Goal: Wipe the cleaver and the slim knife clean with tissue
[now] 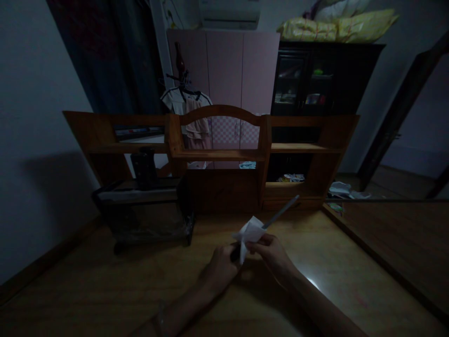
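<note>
My left hand (220,267) is closed around the dark handle of what looks like a knife (281,213). Its long, narrow grey blade points up and to the right, away from me. A white tissue (252,230) is wrapped around the lower part of the blade and hides it there. The fingers of my right hand (272,255) pinch the tissue against the blade, just ahead of my left hand. Both hands are above the wooden tabletop (217,309).
On the left of the tabletop stands a dark box-shaped case (147,217) with a black object (143,168) on top. A wooden shelf unit (220,154) runs along the back edge. A raised wooden edge (379,262) borders the right side. The room is dim.
</note>
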`<action>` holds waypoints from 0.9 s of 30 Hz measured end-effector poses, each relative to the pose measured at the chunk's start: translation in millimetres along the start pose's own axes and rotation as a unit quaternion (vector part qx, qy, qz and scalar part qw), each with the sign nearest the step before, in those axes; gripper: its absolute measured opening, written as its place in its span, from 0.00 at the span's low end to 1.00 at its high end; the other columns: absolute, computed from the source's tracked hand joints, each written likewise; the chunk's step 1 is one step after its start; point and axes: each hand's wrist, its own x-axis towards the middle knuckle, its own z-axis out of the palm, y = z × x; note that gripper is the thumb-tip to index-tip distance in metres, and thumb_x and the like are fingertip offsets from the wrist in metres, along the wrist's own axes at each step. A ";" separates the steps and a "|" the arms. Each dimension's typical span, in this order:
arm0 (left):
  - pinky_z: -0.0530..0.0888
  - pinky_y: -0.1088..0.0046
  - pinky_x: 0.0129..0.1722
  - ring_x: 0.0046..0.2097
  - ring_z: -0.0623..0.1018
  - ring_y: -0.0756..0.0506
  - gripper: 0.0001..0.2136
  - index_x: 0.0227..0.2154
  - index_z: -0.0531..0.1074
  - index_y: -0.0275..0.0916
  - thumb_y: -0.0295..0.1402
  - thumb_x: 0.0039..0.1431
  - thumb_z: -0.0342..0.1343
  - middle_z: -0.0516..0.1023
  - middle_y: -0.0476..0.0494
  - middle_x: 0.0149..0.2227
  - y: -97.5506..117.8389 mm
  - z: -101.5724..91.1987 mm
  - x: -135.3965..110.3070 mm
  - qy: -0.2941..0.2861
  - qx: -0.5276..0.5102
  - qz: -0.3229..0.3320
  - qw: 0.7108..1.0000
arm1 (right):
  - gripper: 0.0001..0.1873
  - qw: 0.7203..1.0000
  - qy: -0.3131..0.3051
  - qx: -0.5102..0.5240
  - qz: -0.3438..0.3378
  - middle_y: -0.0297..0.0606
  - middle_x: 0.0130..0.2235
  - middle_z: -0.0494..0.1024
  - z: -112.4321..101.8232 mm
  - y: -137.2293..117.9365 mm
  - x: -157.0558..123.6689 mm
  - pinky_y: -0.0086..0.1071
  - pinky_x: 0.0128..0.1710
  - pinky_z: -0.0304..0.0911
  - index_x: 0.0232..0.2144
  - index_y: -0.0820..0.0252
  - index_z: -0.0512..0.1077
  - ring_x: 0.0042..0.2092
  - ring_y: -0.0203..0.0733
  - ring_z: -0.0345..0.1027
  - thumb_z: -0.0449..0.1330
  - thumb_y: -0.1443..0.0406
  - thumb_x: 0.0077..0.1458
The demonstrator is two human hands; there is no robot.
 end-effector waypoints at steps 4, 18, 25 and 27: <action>0.69 0.73 0.39 0.36 0.77 0.44 0.12 0.39 0.78 0.38 0.31 0.57 0.51 0.80 0.42 0.36 7.2 -2.3 -0.4 0.014 0.029 -0.002 0.999 | 0.10 1.000 0.020 0.005 -0.007 0.34 0.27 0.77 0.6 -0.5 0.9 0.30 0.33 0.60 0.26 0.61 0.77 0.31 0.39 0.67 0.71 0.62 0.42; 0.67 0.73 0.44 0.43 0.76 0.46 0.13 0.43 0.70 0.42 0.41 0.65 0.45 0.78 0.45 0.41 14.5 -2.0 -0.8 0.006 -0.028 -0.002 1.000 | 0.21 0.998 -0.028 0.051 0.019 0.40 0.36 0.80 -7.1 -6.1 0.1 0.35 0.39 0.64 0.38 0.61 0.78 0.36 0.45 0.72 0.68 0.54 0.45; 0.68 0.73 0.45 0.45 0.75 0.45 0.12 0.45 0.70 0.42 0.38 0.65 0.46 0.77 0.45 0.44 14.4 -0.2 -2.5 0.005 -0.036 0.005 0.999 | 0.21 0.997 -0.042 0.069 0.017 0.41 0.38 0.80 -7.8 -4.0 0.6 0.35 0.41 0.63 0.39 0.62 0.78 0.37 0.44 0.72 0.68 0.55 0.46; 0.68 0.73 0.44 0.45 0.75 0.45 0.12 0.45 0.70 0.42 0.38 0.64 0.46 0.77 0.45 0.43 16.1 -0.6 -2.9 0.009 -0.032 0.005 0.999 | 0.21 0.997 -0.038 0.065 0.014 0.41 0.38 0.80 -9.0 -3.3 0.6 0.35 0.41 0.63 0.38 0.62 0.78 0.37 0.44 0.72 0.69 0.54 0.45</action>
